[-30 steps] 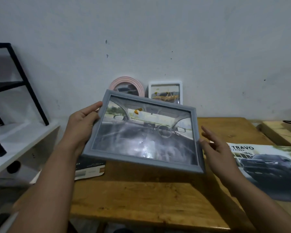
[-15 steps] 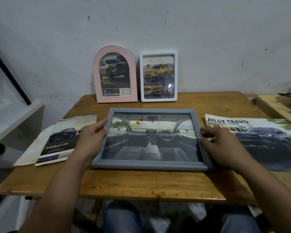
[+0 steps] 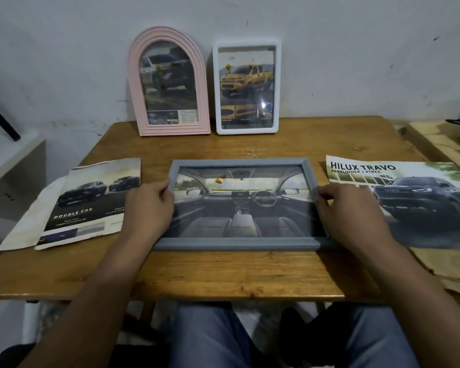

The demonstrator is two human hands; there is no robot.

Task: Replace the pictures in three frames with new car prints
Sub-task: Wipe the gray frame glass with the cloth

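Note:
A grey frame (image 3: 239, 244) with a car-interior print lies flat in the middle of the wooden table (image 3: 223, 277). My left hand (image 3: 149, 208) grips its left edge and my right hand (image 3: 348, 211) grips its right edge, fingers curled over the rim. A pink arched frame (image 3: 168, 128) with a dark car picture and a white frame (image 3: 247, 130) with a yellow pickup picture lean upright against the wall at the table's back. A "Double Cab" print (image 3: 91, 203) lies left of the grey frame. A "Hilux Travo" print (image 3: 414, 200) lies to its right.
A white shelf unit (image 3: 14, 160) with a black bar stands at the left. A lighter wooden surface (image 3: 441, 144) adjoins the table at the right, with a dark object at its far end. My knees show below the table's front edge.
The grey frame came down from a tilted, raised position onto the table and now lies flat. Both hands stayed at its side edges, the right one closing onto the rim.

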